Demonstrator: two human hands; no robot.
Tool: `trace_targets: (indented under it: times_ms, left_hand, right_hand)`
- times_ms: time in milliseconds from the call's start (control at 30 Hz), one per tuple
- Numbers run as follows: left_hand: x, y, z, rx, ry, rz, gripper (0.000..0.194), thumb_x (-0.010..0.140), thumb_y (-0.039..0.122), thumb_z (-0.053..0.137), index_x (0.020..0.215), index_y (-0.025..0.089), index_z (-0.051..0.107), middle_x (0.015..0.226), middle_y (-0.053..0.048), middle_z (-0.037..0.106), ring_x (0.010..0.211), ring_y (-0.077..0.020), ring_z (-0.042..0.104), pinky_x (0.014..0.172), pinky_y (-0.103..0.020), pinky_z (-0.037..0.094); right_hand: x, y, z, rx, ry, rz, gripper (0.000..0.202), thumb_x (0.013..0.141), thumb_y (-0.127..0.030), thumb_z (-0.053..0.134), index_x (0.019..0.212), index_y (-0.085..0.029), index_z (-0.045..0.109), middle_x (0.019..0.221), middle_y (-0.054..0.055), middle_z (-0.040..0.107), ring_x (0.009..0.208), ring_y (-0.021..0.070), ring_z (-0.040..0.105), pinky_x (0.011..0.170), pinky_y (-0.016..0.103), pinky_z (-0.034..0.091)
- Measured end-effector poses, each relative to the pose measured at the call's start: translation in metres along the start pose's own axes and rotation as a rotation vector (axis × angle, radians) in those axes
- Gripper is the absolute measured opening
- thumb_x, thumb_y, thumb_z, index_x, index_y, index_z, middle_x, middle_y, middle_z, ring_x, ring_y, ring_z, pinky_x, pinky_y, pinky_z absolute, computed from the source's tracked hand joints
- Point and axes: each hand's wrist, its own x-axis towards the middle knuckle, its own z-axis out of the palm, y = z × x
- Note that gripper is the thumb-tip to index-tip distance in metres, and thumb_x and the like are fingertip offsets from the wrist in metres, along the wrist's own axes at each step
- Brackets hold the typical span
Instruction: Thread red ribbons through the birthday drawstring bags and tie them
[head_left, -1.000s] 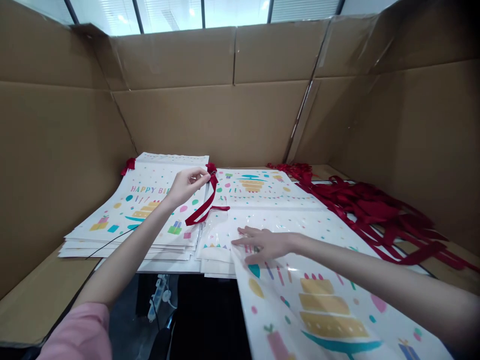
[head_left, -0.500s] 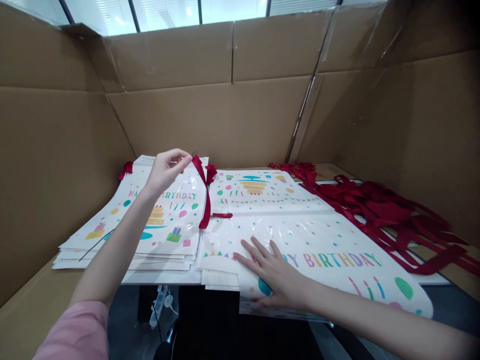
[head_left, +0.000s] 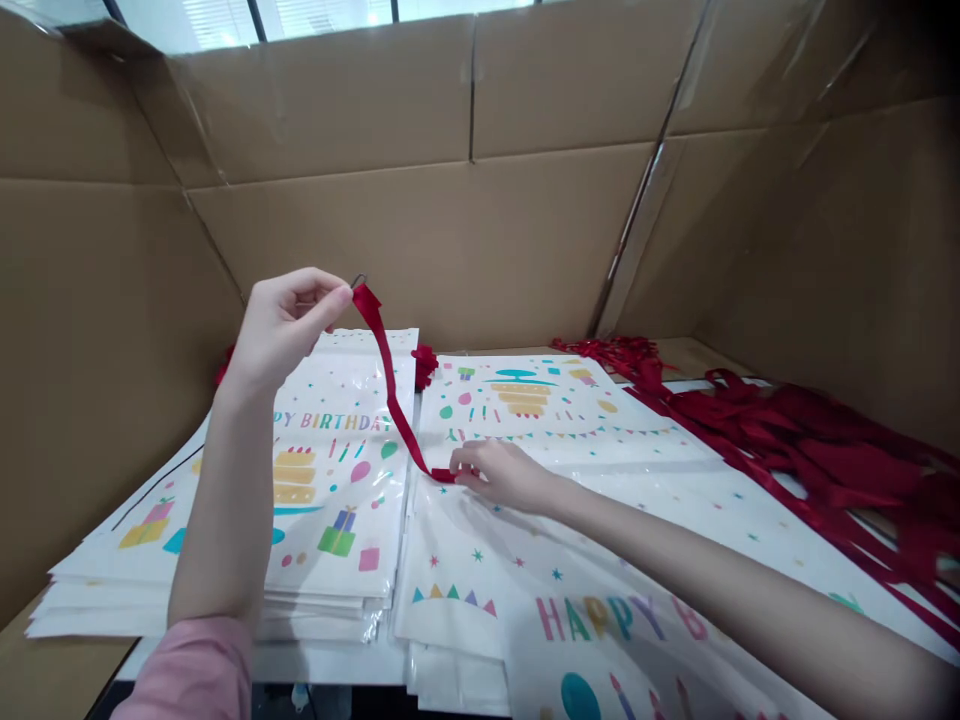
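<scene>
Red ribbon (head_left: 392,388) slants between a high pinch and a low reach

The ribbon runs down the centre of the frame, from left of the middle to a flat lower tail over the printed sheets. At its upper end the left hand (head_left: 283,318) pinches it between thumb and forefinger, a thin wire loop (head_left: 359,280) poking up beside the fingertips. At the lower end the right hand (head_left: 510,475) has its fingers curled against the tail; whether they are closed on it, I cannot tell.

The likeliest trouble is the ribbon slipping: only a small tip is held above, so a sharp pull from below could tug it free. A narrow strip like this could also twist if the two ends turn differently. The wire loop might snag the ribbon or scratch the glossy print if lowered carelessly.

Beneath the right hand lies a birthday-print sheet (head_left: 480,545); dragging the wrist across it could crease it or shift it off the near edge. In the left of the frame sits a printed stack (head_left: 371,500), its layers uneven enough to slide if a forearm knocks them. At the right edge, loose red ribbons (head_left: 810,440) overlap and could tangle. Cardboard walls (head_left: 360,170) stand behind.
</scene>
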Motion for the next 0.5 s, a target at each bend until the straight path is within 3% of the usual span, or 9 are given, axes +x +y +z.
trace_targets:
  times_ms: [100,200,300,500]
  left_hand:
    - [0.003,-0.005,0.006,0.082,-0.096,0.007,0.018,0.079,0.034,0.058,0.077,0.019,0.067,0.053,0.003,0.052,0.041,-0.0070,0.039,0.038,-0.021,0.028]
    - [0.005,-0.013,0.010,0.123,-0.156,0.003,0.019,0.081,0.034,0.056,0.078,0.019,0.066,0.053,0.003,0.049,0.042,-0.0069,0.038,0.038,-0.020,0.029]
    - [0.006,-0.022,0.013,0.144,-0.205,-0.012,0.018,0.082,0.034,0.056,0.077,0.019,0.065,0.054,0.003,0.047,0.042,-0.0063,0.037,0.037,-0.019,0.028]
    - [0.007,-0.028,0.016,0.167,-0.248,-0.015,0.018,0.083,0.032,0.056,0.076,0.018,0.064,0.056,0.002,0.048,0.046,-0.0064,0.039,0.038,-0.019,0.028]
  right_hand:
    - [0.040,0.021,0.000,0.095,-0.074,-0.047,0.018,0.080,-0.011,0.054,0.093,-0.017,0.064,0.088,0.004,0.063,0.075,0.0130,0.055,0.061,0.021,0.034]
    - [0.067,0.032,0.007,0.170,-0.230,-0.169,0.017,0.076,-0.012,0.061,0.092,-0.018,0.064,0.086,0.002,0.061,0.073,0.0111,0.053,0.060,0.019,0.033]
    - [0.081,0.035,0.016,0.132,-0.343,-0.221,0.027,0.067,-0.019,0.073,0.092,-0.019,0.063,0.086,0.001,0.059,0.075,0.0119,0.051,0.058,0.019,0.032]
    - [0.089,0.039,0.026,0.133,-0.376,-0.166,0.035,0.056,-0.024,0.082,0.083,-0.018,0.061,0.081,-0.001,0.056,0.074,0.0123,0.048,0.057,0.020,0.030]
